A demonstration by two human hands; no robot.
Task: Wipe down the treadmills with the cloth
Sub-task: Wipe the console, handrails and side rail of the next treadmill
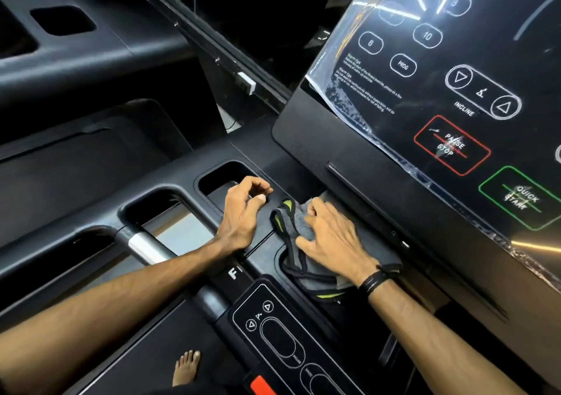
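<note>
A grey cloth [299, 223] with a black and yellow-green edge lies bunched on the black treadmill console tray [358, 242], below the control panel [425, 90]. My right hand [331, 236] grips the cloth with curled fingers and presses it onto the tray. My left hand [243, 212] rests on the tray ledge just left of the cloth, beside a cup-holder recess [223, 176]; its fingers are curled and hold nothing. Part of the cloth trails under my right wrist.
The panel is covered in wrinkled clear film, with PAUSE STOP [452, 145] and QUICK START [522, 197] buttons. A handlebar control pad [273, 331] sits near me. A silver grip [145, 245] lies at left. Another treadmill console [76, 39] stands at far left. A bare foot [186, 367] is on the belt.
</note>
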